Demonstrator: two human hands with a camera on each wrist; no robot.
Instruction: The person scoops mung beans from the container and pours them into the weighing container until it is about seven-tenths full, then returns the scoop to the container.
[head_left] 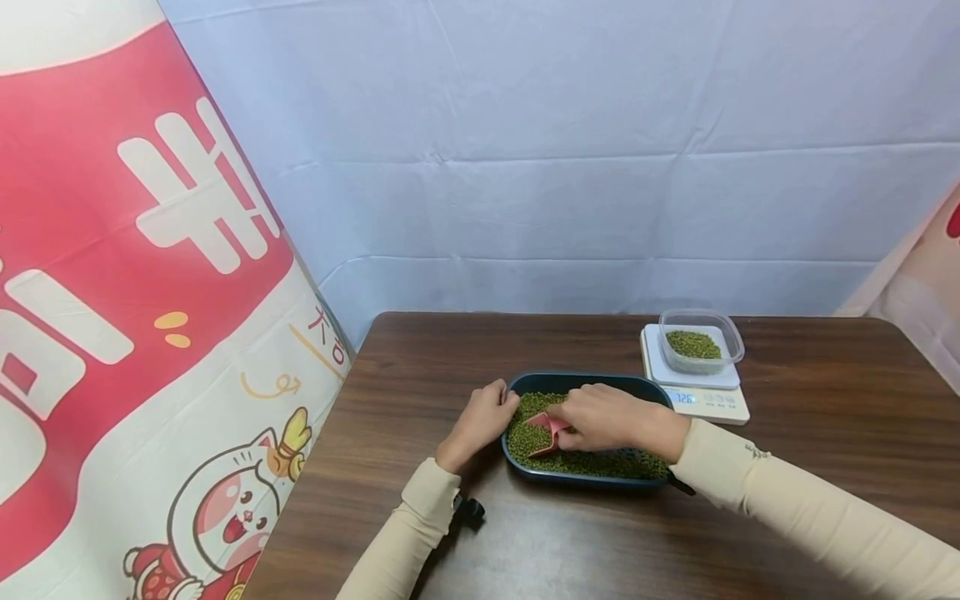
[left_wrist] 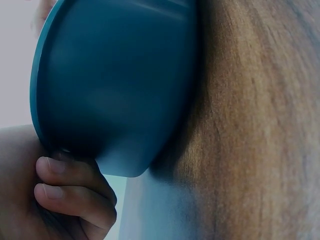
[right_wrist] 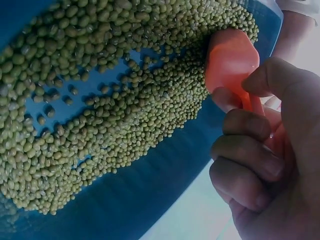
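A dark blue oval basin (head_left: 592,479) with mung beans (right_wrist: 150,117) spread over its bottom stands on the table. My left hand (head_left: 480,421) grips the basin's left end at the rim, its fingers curled in the left wrist view. With my right hand (head_left: 607,417) I hold a pink scoop (right_wrist: 232,62) by its handle, fingers wrapped round it. The scoop's mouth faces left, down among the beans, and beans show in it in the head view. In the right wrist view, bare blue patches of the basin's bottom appear between the beans.
A white kitchen scale (head_left: 727,406) with a lit display stands behind the basin on the right. It bears a clear plastic container (head_left: 697,365) with some mung beans. The brown wooden table (head_left: 420,358) ends at a pale cloth backdrop (head_left: 555,208); a printed banner (head_left: 150,250) hangs left.
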